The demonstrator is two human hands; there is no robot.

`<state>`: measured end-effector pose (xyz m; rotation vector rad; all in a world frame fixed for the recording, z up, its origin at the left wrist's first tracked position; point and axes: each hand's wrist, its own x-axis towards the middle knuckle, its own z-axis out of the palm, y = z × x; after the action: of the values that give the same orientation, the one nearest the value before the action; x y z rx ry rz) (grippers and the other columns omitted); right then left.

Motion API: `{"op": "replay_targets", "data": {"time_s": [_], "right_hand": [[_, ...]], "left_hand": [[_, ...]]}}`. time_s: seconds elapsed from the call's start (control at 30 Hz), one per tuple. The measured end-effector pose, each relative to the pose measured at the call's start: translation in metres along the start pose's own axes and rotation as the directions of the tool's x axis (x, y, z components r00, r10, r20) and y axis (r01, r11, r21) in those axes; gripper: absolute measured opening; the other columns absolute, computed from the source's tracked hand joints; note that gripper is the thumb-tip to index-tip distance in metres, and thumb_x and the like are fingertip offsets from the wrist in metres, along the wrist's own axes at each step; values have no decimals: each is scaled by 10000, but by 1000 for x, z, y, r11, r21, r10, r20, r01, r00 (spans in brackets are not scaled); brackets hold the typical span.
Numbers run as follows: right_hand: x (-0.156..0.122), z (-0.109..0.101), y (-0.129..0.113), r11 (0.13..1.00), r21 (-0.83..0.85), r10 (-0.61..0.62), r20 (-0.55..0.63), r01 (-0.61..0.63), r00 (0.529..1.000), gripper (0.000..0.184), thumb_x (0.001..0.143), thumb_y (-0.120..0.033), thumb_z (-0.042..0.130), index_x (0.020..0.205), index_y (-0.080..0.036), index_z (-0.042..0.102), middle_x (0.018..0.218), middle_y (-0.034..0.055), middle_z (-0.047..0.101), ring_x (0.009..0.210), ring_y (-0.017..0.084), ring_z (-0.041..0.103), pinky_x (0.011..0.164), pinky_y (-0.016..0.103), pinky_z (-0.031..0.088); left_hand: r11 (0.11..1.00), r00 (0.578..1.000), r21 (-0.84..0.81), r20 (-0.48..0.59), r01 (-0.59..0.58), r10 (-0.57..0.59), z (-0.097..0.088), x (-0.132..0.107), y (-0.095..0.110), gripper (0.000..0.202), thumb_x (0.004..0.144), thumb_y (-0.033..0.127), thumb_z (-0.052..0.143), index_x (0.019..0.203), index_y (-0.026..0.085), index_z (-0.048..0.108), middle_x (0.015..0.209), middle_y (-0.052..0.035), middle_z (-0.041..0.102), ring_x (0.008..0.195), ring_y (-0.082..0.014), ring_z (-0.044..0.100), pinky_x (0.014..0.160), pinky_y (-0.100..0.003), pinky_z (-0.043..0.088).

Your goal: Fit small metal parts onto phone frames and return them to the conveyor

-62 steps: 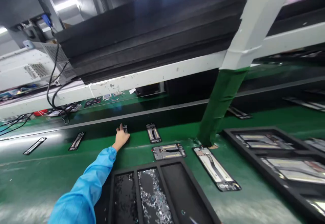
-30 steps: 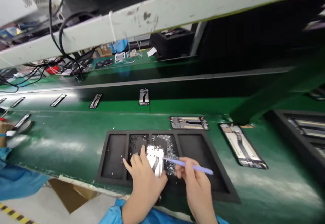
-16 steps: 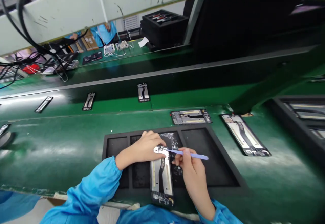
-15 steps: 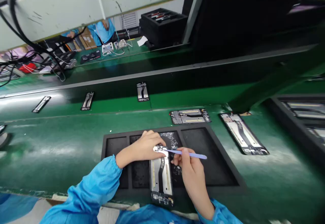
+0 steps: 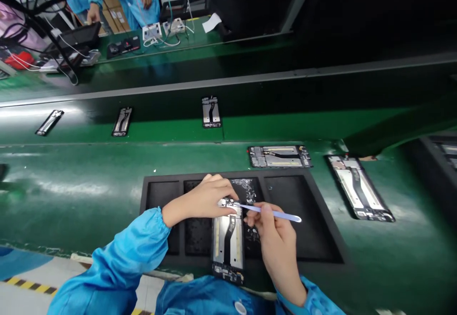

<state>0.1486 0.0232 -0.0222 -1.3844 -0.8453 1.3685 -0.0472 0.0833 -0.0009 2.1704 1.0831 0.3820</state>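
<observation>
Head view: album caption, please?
Over a black tray, left hand holding a phone frame, right hand a lavender tool at the frame's far end.

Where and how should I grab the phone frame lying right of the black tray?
Take the phone frame by both long edges, midway along, probably from above: it lies flat on the green bench, a dark strip exposed along its middle.

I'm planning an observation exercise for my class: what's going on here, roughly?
A person's left hand pinches the far end of a phone-like unit over a black tray. The right hand holds a light purple tool, its tip at that end; whether it touches is too small to tell. Small shiny parts lie in the tray. One similar unit lies just behind the tray, another unit to its right, and three more units farther back.
</observation>
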Motion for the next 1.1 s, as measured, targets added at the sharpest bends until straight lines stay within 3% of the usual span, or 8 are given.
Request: {"op": "replay_targets", "data": {"time_s": [0.17,0.3,0.4,0.47,0.53,0.7,0.97,1.1], "right_hand": [[3,-4,-16,973,228,63,-121,-34,991,311,913,-525,653,945,-217,632,736,-3,645,675,136,615,679,303,563],[15,-32,-30,991,22,-128,-128,132,983,273,944,-491,620,1008,-228,651,732,-4,646,683,143,633,719,324,578],[31,-57,-34,879,-343,-312,109,331,944,216,948,-424,631,1037,-236,689,830,31,690,777,177,680,758,334,566],[43,-70,-34,759,-471,-325,325,450,888,185,949,-391,629,1013,-238,710,932,59,711,849,202,695,773,341,557],[57,-77,-37,696,-505,-279,466,511,840,193,966,-387,595,1002,-239,713,974,68,713,861,208,694,778,346,552],[93,-72,-61,657,-541,-75,646,525,760,310,982,-470,527,982,-216,705,953,83,714,828,219,687,758,356,541],[142,-42,-84,599,-557,180,794,576,581,377,964,-516,499,928,-195,694,829,64,710,726,203,653,650,325,486],[152,-39,-85,601,-529,205,827,600,524,353,966,-483,511,880,-191,691,798,48,695,678,175,643,630,304,482]], "left_hand": [[1000,999,3,-26,27,-27,2,3,2,188,929,386,706,989,212,668,1000,-4,669,1034,-185,555,915,-298,338],[1000,1000,-1,-21,20,-20,1,6,3,164,981,363,638,943,207,672,959,-2,674,1000,-177,556,901,-294,337],[1000,1000,6,-23,8,-7,1,7,2,187,1006,361,596,939,207,679,940,-2,673,972,-176,549,882,-300,333],[1000,999,22,-32,2,-1,2,7,2,197,1016,356,577,942,203,677,931,-3,669,954,-176,542,862,-303,329],[999,999,45,-41,-5,7,3,8,2,201,1019,350,571,941,195,673,923,-6,663,941,-180,535,844,-306,325],[994,997,97,-56,-39,45,3,8,3,179,1018,326,572,951,185,660,933,-3,652,931,-171,532,844,-295,344],[971,981,227,-159,-74,112,9,4,-1,260,1064,268,443,977,145,655,945,-58,657,882,-185,543,817,-316,408],[926,914,336,-296,-174,279,11,-1,12,158,1013,210,524,949,146,654,891,-51,666,844,-184,568,752,-317,436]]}}
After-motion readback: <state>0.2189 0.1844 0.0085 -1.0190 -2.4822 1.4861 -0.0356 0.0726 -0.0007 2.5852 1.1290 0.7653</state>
